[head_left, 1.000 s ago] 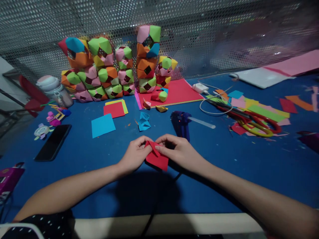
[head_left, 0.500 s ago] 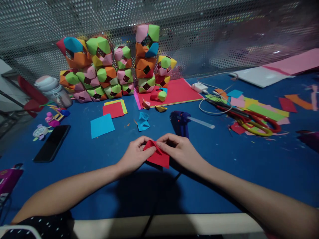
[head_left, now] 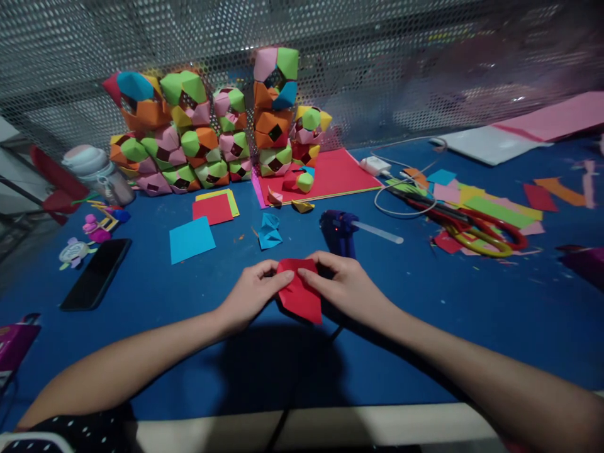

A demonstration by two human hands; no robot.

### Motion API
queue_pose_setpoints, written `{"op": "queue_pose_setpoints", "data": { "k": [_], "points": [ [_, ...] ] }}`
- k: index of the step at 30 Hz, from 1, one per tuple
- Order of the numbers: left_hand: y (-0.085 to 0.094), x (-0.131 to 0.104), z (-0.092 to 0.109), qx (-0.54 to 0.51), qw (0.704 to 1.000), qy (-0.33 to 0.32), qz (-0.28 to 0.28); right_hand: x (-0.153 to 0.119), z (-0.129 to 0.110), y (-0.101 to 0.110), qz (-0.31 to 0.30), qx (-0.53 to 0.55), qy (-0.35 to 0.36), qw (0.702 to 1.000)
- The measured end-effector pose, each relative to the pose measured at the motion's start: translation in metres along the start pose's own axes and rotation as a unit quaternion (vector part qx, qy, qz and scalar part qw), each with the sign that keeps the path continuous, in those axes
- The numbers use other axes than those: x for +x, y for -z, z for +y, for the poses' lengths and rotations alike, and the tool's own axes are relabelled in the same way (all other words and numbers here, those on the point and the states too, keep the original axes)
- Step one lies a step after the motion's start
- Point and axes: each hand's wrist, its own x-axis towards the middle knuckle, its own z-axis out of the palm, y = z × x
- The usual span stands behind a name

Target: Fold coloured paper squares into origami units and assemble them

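Observation:
A piece of red paper [head_left: 302, 299] is held between both hands, above the near middle of the blue table. My left hand [head_left: 255, 290] pinches its left side, thumb on top and fingers behind. On the right edge, my right hand [head_left: 342, 283] grips it the same way, the two thumb tips close together. The lower part of the paper hangs toward me. Just beyond the hands lie a folded blue paper piece [head_left: 270, 231] and a blue glue gun [head_left: 343, 223] with a clear glue stick in it.
Stacked folded-paper balls [head_left: 198, 148] stand at the back. Paper squares [head_left: 192, 240] lie left of centre, near a phone [head_left: 97, 274] and a bottle [head_left: 97, 173]. To the right are scissors [head_left: 491, 236] over paper scraps, a white charger [head_left: 375, 165] and its cable.
The red paper's upper part, raised in a fold between the thumbs before, now lies flatter and more opened out. Both hands still hold it in nearly the same place.

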Motion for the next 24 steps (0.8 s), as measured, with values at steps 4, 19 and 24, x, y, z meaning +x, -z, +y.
{"op": "queue_pose_setpoints", "data": {
  "k": [4, 19, 24],
  "points": [
    [0.005, 0.002, -0.001, -0.057, 0.997, 0.014, -0.04, 0.001, 0.002, 0.002, 0.004, 0.009, -0.016, 1.0],
    [-0.004, -0.003, 0.003, 0.156, 0.985, -0.037, 0.065, -0.003, 0.008, -0.005, 0.075, -0.057, 0.133, 0.987],
    [-0.004, -0.002, 0.001, 0.102, 0.992, -0.026, 0.067, -0.004, 0.012, 0.0, 0.078, -0.186, 0.266, 0.943]
  ]
}}
